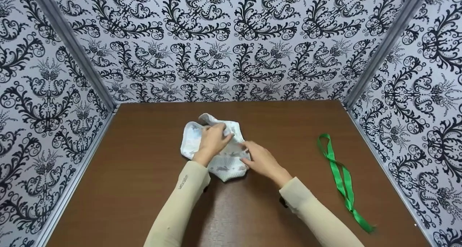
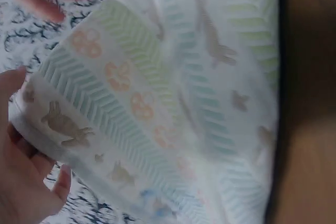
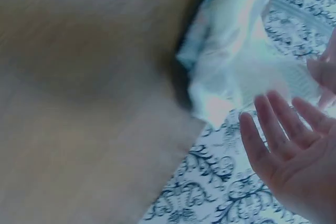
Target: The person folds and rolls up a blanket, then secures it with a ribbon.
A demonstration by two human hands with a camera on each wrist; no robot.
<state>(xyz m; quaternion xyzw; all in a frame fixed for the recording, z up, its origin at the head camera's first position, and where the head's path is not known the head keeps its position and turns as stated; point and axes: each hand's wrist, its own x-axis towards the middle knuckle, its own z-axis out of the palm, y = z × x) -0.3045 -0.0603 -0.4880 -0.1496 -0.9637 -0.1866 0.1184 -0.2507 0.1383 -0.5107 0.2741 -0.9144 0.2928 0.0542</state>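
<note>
Patterned panels (image 1: 202, 41) of white with black scrolls and floral sprays enclose a brown tabletop (image 1: 144, 203) at the back and on both sides, and grey strips (image 1: 77, 52) run down the two rear corners. Near the middle of the tabletop, a little toward the back wall, is the white printed cloth (image 1: 227, 164), its near end pointing toward the person and its far edges standing up in loose folds. Seen from the left wrist, it bears herringbone bands of green and blue-green, a row of orange motifs and small brown animals, with a greyish border along one edge.

The person's left hand (image 1: 213, 140) reaches over the cloth, and its fingers are curled round an edge, grasping it. Just beside the cloth's right edge is the right hand (image 1: 263, 160); its fingers are released, extended and spread apart in the right wrist view, and whether their tips touch the fabric cannot be told. Both forearms wear pale beige sleeves (image 1: 316, 212), the left one marked with small dark lettering near the cuff.

Well apart on the right side of the tabletop lies a green ribbon (image 1: 349, 203), looped at its far end, crossing itself below the loop and tapering to a frayed tip toward the person.
</note>
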